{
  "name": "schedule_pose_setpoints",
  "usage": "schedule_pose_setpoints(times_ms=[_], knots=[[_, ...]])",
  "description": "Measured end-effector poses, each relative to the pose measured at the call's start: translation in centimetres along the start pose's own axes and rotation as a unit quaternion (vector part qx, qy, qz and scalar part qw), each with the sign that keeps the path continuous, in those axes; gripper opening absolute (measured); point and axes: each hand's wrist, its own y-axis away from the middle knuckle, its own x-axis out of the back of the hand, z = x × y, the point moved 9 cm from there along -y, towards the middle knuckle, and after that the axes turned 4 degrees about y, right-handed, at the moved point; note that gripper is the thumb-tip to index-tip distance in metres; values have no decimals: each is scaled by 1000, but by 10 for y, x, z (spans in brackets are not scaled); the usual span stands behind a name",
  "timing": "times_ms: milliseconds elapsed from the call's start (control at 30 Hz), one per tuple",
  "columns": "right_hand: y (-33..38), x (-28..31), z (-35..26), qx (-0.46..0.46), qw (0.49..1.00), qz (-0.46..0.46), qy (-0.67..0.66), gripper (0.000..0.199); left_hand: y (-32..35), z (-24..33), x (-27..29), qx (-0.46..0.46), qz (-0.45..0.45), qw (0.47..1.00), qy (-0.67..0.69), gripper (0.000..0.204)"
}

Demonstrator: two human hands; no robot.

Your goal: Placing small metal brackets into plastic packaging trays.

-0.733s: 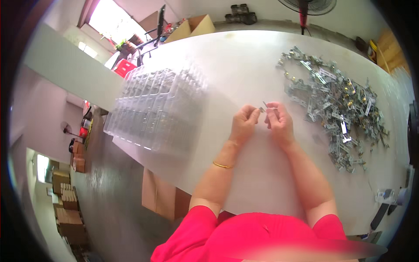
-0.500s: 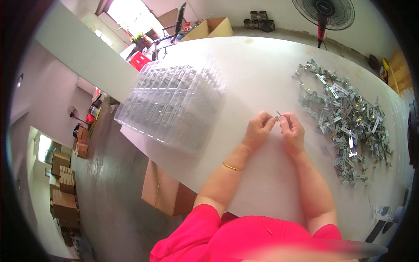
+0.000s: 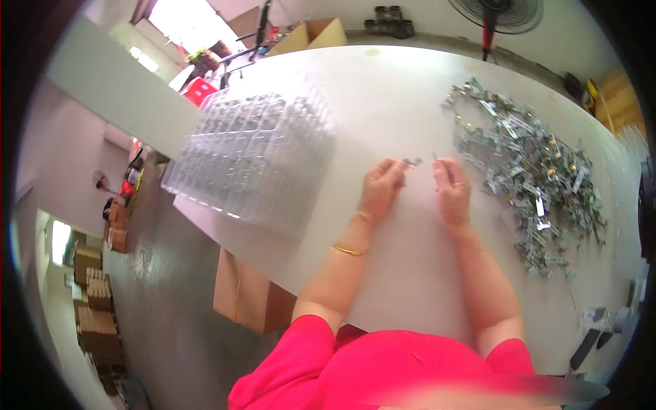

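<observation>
Grey floor (image 3: 167,294), pale wall (image 3: 434,15), bright window (image 3: 61,242).

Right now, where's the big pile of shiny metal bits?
In the head view, the pile of metal bits lies on the pale table, to the right of the person's right hand.

The small piece (image 3: 413,162) and the heaped fittings (image 3: 536,181) look metallic, grey with glossy glints, and the stacked boxes (image 3: 256,154) are clear, shiny plastic. The counter (image 3: 389,102) looks smooth with a soft sheen. The bracelet (image 3: 348,251) is polished metal, the shirt (image 3: 389,362) matt cloth, the carton (image 3: 249,290) matt cardboard.
</observation>
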Motion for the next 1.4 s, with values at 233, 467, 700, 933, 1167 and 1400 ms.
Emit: schedule_pose_setpoints(times_ms=[233,467,700,933,1167,1400], knots=[[6,-14,0,15,998,-51,23,9,-4,-1,8,3,-11,998,65,17],[8,-13,-2,25,997,-58,44,9,-2,0,3,-4,-17,998,54,16],[8,-14,-3,30,995,-61,68,9,-2,0,3,-4,-20,999,27,16],[8,-14,-4,29,995,-60,70,8,0,1,3,-6,-14,1000,3,16],[7,-13,-9,69,992,-45,98,9,0,7,0,-53,-22,998,-38,13],[8,-17,3,-72,991,-105,39,13,2,7,-4,-29,-28,996,-75,15]])
